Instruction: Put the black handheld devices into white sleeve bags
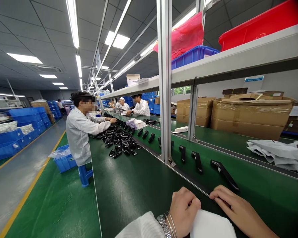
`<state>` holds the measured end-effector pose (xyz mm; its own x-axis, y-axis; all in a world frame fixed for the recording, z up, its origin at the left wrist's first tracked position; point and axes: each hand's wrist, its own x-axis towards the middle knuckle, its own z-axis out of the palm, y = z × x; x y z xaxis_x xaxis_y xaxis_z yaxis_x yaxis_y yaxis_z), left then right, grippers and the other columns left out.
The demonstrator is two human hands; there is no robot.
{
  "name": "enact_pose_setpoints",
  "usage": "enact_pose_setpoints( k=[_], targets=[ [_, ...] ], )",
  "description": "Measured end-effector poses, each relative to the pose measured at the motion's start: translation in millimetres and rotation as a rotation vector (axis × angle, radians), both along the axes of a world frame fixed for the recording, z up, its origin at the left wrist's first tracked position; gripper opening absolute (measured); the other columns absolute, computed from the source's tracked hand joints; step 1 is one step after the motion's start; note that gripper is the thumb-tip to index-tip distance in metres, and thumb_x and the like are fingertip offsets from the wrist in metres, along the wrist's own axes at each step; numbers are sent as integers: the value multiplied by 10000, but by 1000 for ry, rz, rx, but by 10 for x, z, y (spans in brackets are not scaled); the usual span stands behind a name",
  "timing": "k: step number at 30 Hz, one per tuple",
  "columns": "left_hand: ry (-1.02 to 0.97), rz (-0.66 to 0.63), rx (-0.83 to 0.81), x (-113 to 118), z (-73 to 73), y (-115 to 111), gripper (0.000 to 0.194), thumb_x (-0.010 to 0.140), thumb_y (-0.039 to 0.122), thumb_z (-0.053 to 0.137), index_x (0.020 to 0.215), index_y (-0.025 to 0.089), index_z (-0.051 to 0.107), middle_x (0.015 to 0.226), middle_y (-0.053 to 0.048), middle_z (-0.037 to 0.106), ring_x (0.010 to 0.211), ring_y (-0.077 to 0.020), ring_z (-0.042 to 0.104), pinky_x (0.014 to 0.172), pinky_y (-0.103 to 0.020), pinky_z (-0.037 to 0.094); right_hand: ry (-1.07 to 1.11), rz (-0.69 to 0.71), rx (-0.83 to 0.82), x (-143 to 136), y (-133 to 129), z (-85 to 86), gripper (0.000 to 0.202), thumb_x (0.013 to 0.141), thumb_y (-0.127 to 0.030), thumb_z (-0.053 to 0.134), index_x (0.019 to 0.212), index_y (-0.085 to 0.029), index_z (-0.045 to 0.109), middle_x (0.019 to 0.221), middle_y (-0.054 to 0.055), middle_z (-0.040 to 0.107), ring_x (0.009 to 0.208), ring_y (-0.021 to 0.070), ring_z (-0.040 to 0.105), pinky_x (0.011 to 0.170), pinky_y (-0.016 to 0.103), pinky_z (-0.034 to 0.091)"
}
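Note:
My left hand (185, 210), with a metal watch and bracelets at the wrist, is curled into a loose fist. It rests against a white, flat-topped item (212, 224), perhaps a stack of paper or a box, cut off by the bottom edge. To its right, my right hand (232, 205) has its fingers bent and drawn together at the metal rail, with nothing visible in them. Just beyond the right hand lies a bent black handle-shaped piece (224, 174) on the green belt. Similar pieces (197, 162) form a row leading away.
A heap of black parts (123, 140) covers the bench farther left, where a co-worker (80, 129) in white reaches in. An upright metal post (165, 82) rises beside the rail. Overhead runs a shelf (238, 49) with bins. White bags (275, 152) and cardboard boxes (249, 115) lie beyond.

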<state>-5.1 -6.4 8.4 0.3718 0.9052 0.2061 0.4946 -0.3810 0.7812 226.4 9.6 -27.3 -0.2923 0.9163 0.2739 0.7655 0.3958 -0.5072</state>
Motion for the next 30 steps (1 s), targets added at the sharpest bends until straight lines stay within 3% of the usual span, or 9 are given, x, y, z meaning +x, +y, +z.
enact_pose_setpoints(
  k=[10,30],
  targets=[
    [-34,0,44,14,-72,30,277,956,262,425,783,204,634,877,13,596,886,-142,563,864,-290,358,-35,6,16,7,33,16,250,967,-318,371,918,-289,614,989,-8,633,698,149,633,674,265,488],
    [-28,-58,54,56,-68,94,318,978,303,390,766,202,604,844,12,574,835,-149,561,793,-284,369,21,-14,24,-7,1,138,246,957,-204,386,901,-266,617,971,-10,622,750,152,614,662,281,444]
  ],
)
